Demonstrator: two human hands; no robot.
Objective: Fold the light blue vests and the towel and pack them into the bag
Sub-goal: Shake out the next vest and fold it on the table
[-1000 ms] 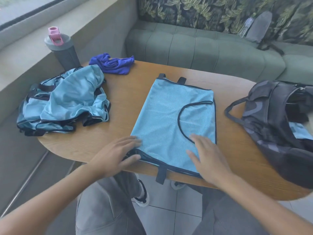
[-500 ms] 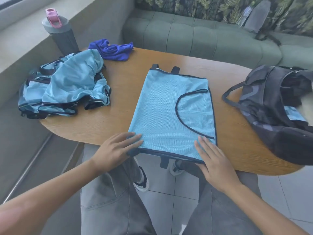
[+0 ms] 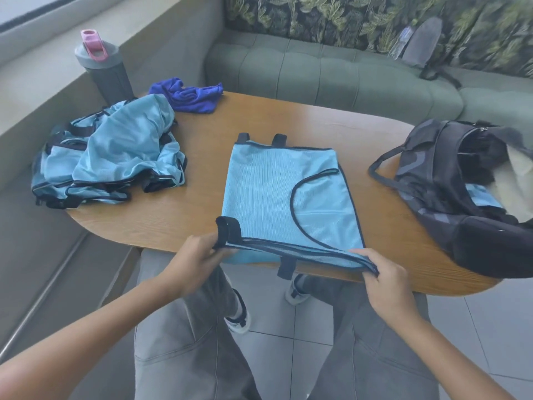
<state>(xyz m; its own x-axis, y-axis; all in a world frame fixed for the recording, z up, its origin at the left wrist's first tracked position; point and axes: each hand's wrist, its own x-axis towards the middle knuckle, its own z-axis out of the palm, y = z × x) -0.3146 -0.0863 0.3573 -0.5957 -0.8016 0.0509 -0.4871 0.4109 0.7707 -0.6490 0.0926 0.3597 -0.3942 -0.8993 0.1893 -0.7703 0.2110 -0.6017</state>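
A: Light blue mesh with dark binding is what we see nearest: the flat vest [image 3: 277, 197] lies on the wooden surface [image 3: 202, 157], and we take it as our landmark. Our left hand [image 3: 196, 255] pinches its near left corner, where a black strap tab [image 3: 229, 230] stands up.

B: And our right hand [image 3: 380, 272] pinches the near right corner. Between the two hands the near hem is raised off the surface edge, with another black tab hanging below it.

A: Left of the vest we see the heap of unfolded vests [image 3: 109, 157], crumpled, well apart from it.

B: Right of the vest sits the dark bag [image 3: 450, 197], unzipped, with a patch of light blue cloth showing inside.

A: Beyond the vest and to its left, the dark blue towel [image 3: 187, 95] lies bunched near the far edge, touching the heap's top.

B: Farther left of the towel stands a grey bottle [image 3: 106, 67] with a pink lid. Behind the vest, past the surface, runs a green sofa [image 3: 331, 76].
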